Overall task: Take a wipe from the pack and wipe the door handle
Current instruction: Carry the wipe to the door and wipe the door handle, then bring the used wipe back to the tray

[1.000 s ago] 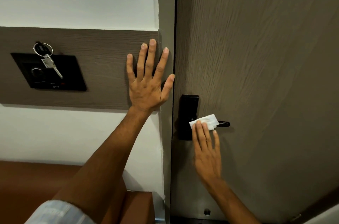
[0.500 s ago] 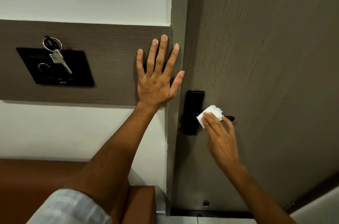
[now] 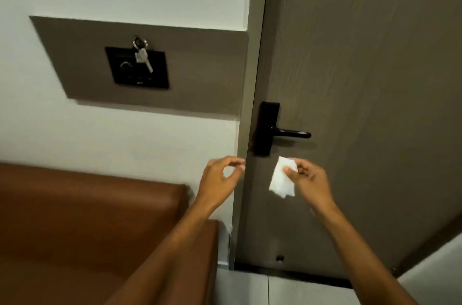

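The black lever door handle (image 3: 291, 133) sticks out to the right from its black plate (image 3: 267, 127) on the grey-brown door (image 3: 362, 79), bare and untouched. Just below it my right hand (image 3: 310, 181) pinches a small white wipe (image 3: 281, 178), which hangs down from my fingertips, away from the door. My left hand (image 3: 220, 179) hovers to the left of the wipe in front of the door frame, fingers curled with thumb and forefinger close together, holding nothing. No wipe pack is in view.
A black switch panel (image 3: 138, 68) with a key on a ring (image 3: 142, 54) hangs on a grey wall board at the left. A brown padded bench (image 3: 87, 217) fills the lower left. A light tiled floor (image 3: 275, 289) lies below the door.
My left hand has come off the wall and dropped to near the wipe. My right hand has lifted the wipe off the handle and lowered it. The view has pulled back.
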`<state>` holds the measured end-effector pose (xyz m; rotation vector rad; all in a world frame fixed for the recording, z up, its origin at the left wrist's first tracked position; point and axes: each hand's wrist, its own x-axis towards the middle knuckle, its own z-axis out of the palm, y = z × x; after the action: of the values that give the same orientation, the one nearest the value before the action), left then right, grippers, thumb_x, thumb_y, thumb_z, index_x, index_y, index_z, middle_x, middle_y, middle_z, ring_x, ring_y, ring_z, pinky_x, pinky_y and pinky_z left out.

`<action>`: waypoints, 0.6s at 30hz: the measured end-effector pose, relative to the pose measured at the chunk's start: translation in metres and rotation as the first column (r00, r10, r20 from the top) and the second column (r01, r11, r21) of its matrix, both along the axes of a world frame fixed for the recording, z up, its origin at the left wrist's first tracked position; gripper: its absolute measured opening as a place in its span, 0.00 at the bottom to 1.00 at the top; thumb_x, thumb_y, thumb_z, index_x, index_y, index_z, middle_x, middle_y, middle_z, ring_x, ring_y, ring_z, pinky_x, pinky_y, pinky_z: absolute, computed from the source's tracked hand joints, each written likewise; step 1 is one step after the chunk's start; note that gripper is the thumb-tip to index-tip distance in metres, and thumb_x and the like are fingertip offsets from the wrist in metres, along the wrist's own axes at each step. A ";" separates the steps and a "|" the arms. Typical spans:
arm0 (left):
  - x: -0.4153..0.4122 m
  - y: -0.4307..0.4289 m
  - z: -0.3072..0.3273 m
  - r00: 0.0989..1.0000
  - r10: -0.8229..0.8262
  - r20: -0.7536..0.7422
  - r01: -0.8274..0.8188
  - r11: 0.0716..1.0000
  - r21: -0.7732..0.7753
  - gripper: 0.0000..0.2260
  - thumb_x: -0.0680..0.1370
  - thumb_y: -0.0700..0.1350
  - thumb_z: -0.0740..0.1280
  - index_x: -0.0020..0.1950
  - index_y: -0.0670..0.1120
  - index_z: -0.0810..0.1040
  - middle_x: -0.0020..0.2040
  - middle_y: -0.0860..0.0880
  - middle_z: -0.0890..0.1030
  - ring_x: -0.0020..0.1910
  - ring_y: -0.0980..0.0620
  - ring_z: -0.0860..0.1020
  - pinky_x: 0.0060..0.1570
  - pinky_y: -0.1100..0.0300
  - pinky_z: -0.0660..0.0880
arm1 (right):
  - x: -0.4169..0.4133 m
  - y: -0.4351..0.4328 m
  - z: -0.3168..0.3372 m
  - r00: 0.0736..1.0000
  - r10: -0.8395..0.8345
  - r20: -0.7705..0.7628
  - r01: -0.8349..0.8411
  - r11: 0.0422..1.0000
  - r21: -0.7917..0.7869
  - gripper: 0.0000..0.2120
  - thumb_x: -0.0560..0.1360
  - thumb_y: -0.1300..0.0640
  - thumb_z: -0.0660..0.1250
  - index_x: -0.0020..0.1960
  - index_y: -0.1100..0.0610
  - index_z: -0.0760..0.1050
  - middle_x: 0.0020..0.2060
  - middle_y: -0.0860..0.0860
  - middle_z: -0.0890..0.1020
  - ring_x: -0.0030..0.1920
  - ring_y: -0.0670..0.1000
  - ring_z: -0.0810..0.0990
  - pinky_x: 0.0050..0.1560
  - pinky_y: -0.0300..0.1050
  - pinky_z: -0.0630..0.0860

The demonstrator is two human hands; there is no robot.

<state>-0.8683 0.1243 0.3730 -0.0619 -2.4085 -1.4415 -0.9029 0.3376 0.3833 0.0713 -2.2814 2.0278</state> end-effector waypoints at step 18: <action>0.426 0.042 -0.118 0.818 0.175 0.548 -0.445 0.795 0.411 0.05 0.75 0.39 0.71 0.48 0.39 0.83 0.34 0.49 0.83 0.30 0.57 0.76 0.28 0.67 0.69 | 0.356 -0.024 -0.121 0.756 0.464 0.462 -0.512 0.859 -0.026 0.06 0.72 0.61 0.72 0.48 0.56 0.80 0.41 0.46 0.83 0.42 0.44 0.81 0.32 0.33 0.74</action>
<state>-0.4421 0.1663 0.2553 0.9083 -2.0964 -2.0604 -0.5466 0.3139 0.2626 0.2544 -2.9127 2.3716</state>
